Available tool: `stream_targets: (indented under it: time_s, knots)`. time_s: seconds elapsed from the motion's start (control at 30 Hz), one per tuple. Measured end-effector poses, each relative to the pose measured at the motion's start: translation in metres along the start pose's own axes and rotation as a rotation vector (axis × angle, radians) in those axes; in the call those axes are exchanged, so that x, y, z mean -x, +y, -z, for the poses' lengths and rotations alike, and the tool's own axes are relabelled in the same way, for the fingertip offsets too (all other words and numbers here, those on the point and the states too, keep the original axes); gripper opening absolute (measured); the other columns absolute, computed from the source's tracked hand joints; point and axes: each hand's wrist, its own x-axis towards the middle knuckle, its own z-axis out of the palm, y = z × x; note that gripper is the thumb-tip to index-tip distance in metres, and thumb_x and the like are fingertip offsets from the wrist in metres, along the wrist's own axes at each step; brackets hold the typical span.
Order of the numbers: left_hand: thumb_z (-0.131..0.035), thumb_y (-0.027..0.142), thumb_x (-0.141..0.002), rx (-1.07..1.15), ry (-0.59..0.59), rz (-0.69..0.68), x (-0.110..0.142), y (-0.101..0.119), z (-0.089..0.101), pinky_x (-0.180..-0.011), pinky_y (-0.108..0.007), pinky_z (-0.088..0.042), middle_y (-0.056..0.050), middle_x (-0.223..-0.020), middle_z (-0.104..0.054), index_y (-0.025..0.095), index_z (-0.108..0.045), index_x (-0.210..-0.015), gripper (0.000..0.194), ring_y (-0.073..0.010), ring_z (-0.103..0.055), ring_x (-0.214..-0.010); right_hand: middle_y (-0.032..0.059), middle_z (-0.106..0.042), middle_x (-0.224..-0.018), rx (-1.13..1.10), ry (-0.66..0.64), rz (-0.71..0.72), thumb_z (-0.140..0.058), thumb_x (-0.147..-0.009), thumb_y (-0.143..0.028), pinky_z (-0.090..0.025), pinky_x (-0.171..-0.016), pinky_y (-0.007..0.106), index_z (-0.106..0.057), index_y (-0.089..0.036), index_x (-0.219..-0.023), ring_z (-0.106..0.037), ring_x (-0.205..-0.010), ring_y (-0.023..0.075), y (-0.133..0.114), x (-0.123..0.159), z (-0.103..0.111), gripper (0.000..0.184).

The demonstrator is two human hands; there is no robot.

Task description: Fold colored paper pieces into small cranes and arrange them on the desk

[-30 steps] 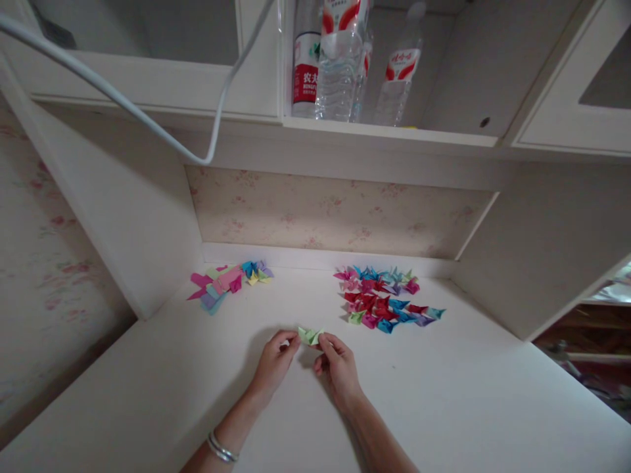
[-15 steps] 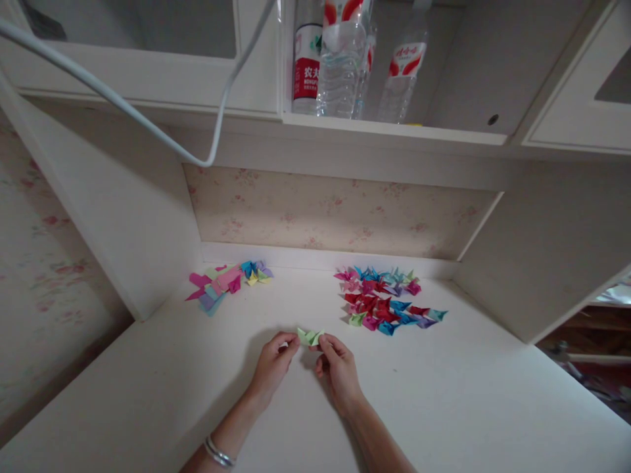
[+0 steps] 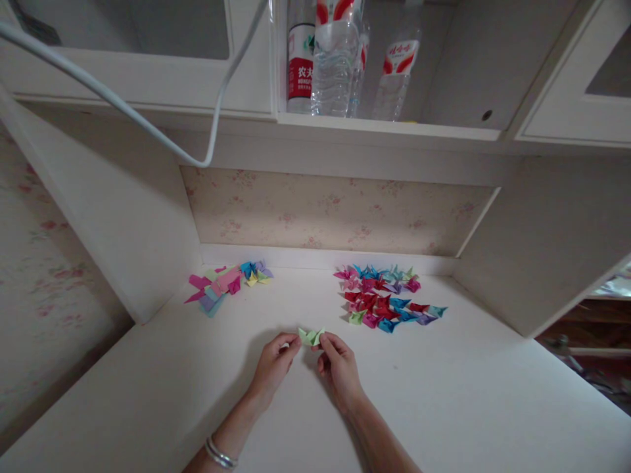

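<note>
A light green folded paper crane (image 3: 310, 337) is held between my two hands, above the white desk. My left hand (image 3: 275, 361) pinches its left end between thumb and fingertips. On the other side, my right hand (image 3: 340, 368) grips the right end, with its lower fingers curled under. Beyond my right hand lie several rows of small folded paper cranes (image 3: 379, 305) in red, pink, blue, purple and green. To the far left is a pile of flat folded paper pieces (image 3: 217, 289), with a few more folded pieces (image 3: 255, 271) beside it.
The white desk (image 3: 315, 420) runs up to a papered back panel (image 3: 315, 210) between side walls. A shelf overhead holds several plastic bottles (image 3: 335, 72). A white cable or tube (image 3: 123, 112) hangs in front of the cabinet at upper left.
Both hands keep their hold on the green paper crane, with hardly any movement. The whole view has shifted slightly.
</note>
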Motion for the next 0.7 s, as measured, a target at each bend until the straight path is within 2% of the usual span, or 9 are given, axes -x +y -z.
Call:
stream_targets:
  time_s: [0.13,0.27,0.4,0.57,0.7]
  knots:
    - [-0.063,0.056,-0.069,-0.021,-0.001,-0.030,0.002,0.001,0.000,-0.040,-0.020,-0.022,0.007,-0.048,-0.039,0.016,-0.066,-0.088,0.044,-0.0074,-0.034,-0.042,0.0004,-0.061,-0.072,-0.022,0.007,-0.006,-0.065,-0.077,-0.045,-0.031,-0.037,0.018,-0.064,-0.015,-0.084,-0.044,-0.039,0.0046,0.001,0.000,0.001,0.031]
    - [-0.057,0.055,-0.076,-0.018,-0.020,-0.028,0.005,0.002,0.002,-0.038,-0.019,-0.023,0.008,-0.045,-0.040,0.016,-0.063,-0.099,0.046,-0.0074,-0.034,-0.038,-0.0007,-0.058,-0.069,-0.057,0.016,-0.007,-0.067,-0.076,-0.044,-0.029,-0.036,0.018,-0.064,-0.014,-0.084,-0.043,-0.039,0.0043,0.001,0.001,0.002,0.031]
    - [-0.057,0.053,-0.076,-0.112,-0.047,-0.040,0.003,0.005,0.002,-0.036,-0.018,-0.029,0.004,-0.050,-0.052,0.016,-0.062,-0.102,0.045,-0.0086,-0.042,-0.039,-0.0014,-0.056,-0.066,-0.087,0.005,-0.017,-0.066,-0.077,-0.044,-0.028,-0.035,0.018,-0.064,-0.014,-0.082,-0.043,-0.038,0.0040,-0.001,0.004,0.001,0.031]
    - [-0.055,0.048,-0.078,-0.348,-0.125,-0.140,-0.008,0.028,0.002,-0.035,-0.019,-0.033,-0.003,-0.076,-0.067,0.016,-0.066,-0.088,0.035,-0.0087,-0.053,-0.041,-0.0020,-0.055,-0.063,-0.127,0.036,-0.005,-0.066,-0.077,-0.043,-0.025,-0.033,0.017,-0.063,-0.013,-0.081,-0.040,-0.036,0.0032,-0.003,0.005,0.001,0.030]
    - [-0.055,0.047,-0.076,-0.468,-0.211,-0.144,-0.022,0.053,0.000,-0.033,-0.018,-0.032,-0.004,-0.080,-0.069,0.016,-0.063,-0.083,0.033,-0.0090,-0.054,-0.038,-0.0027,-0.054,-0.061,-0.231,0.095,0.027,-0.061,-0.081,-0.043,-0.019,-0.032,0.016,-0.060,-0.014,-0.078,-0.036,-0.034,0.0020,-0.006,0.005,0.003,0.029]
